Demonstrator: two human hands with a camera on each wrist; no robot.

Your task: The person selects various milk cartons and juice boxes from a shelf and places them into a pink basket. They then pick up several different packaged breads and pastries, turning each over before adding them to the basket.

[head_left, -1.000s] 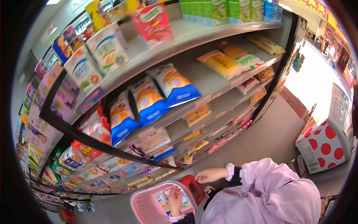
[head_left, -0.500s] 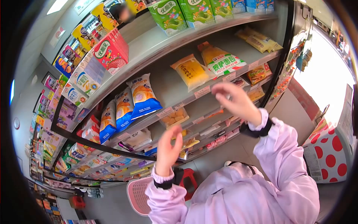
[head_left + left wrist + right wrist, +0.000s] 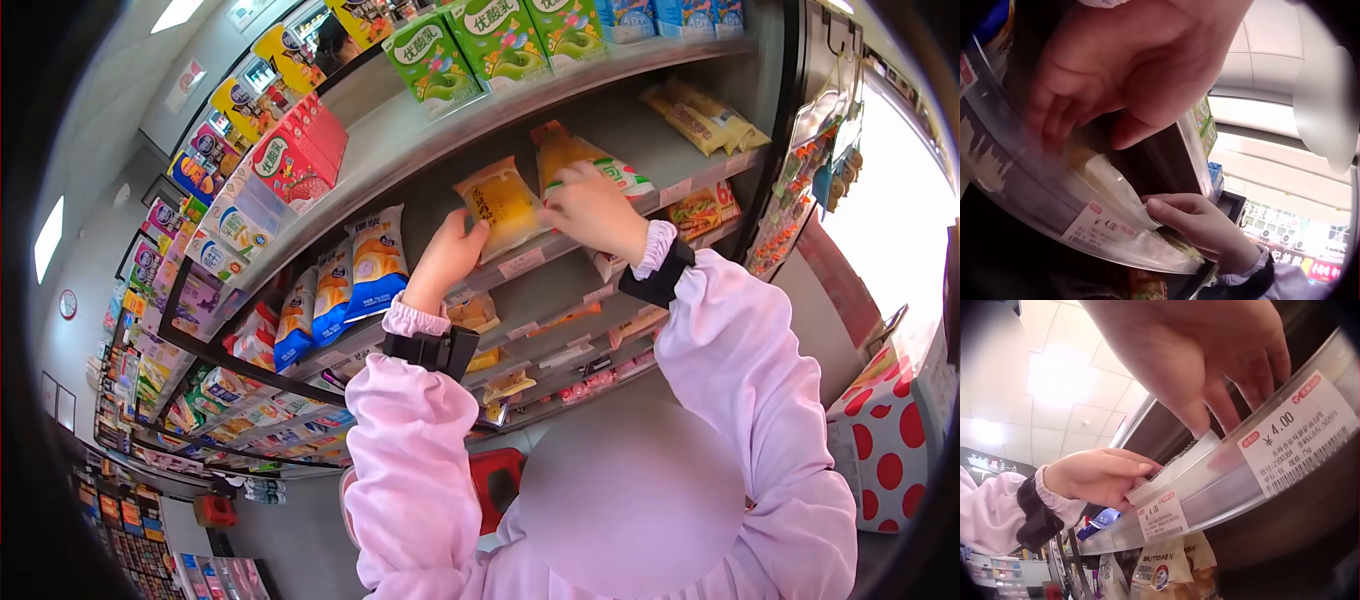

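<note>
A yellow-labelled bread bag (image 3: 507, 200) lies on the shelf with its near end at the price strip. At its left edge is my left hand (image 3: 447, 262), fingers loosely bent and thumb apart. In the right wrist view, the fingertips of that left hand (image 3: 1100, 475) reach the bag's left corner. My right hand (image 3: 603, 215) is at the opposite side and pinches the near right corner of the bag (image 3: 1175, 470) between thumb and finger. Partly behind the right hand lies a pizza bread bag (image 3: 630, 178).
Blue-and-white snack bags (image 3: 378, 262) stand to the left on the same shelf. Green drink cartons (image 3: 500, 45) line the shelf above. Clear price strips (image 3: 1341, 381) edge the shelf. Below, a red stool (image 3: 498, 485) stands on the floor beside a mostly hidden pink basket.
Both hands have risen from the pink basket to the bread shelf. The left has reached the yellow-labelled bread bag's left edge, and the right has taken hold of its right corner.
</note>
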